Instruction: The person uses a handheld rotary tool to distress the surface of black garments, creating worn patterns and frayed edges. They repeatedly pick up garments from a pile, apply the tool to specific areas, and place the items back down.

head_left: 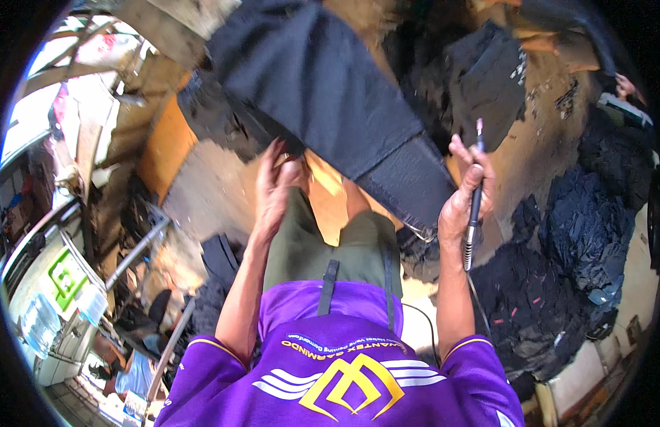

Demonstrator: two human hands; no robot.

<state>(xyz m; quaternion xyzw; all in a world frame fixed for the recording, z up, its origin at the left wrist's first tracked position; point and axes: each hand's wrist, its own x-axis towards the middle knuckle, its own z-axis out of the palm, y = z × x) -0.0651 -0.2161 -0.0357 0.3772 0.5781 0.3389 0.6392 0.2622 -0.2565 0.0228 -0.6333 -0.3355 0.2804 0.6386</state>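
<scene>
Purple shirt [330, 370] fills the bottom of view, olive shorts [323, 242] just above it. R hand [466, 196] is clenched round a thin pen-like tool [474, 206], tip up, springy lower end trailing a cord [422, 320] down past the forearm. L hand [276, 186] lies fingers spread, touching the lower edge of the dark jeans leg [330, 85]; can't tell if it pinches cloth or just presses on it. Jeans leg runs diagonally from top centre down to its frayed hem [415, 192], which sits between the hands, over a wooden board [202, 178]. Heap of dark garments [579, 235] on the right, w/ more at top.

Denim looks thick, floppy, fairly heavy, not slippery or fragile; prob best gripped at the hem or a side seam, flattened w/ the palm. Tool looks light and rigid, cord may drag.
</scene>
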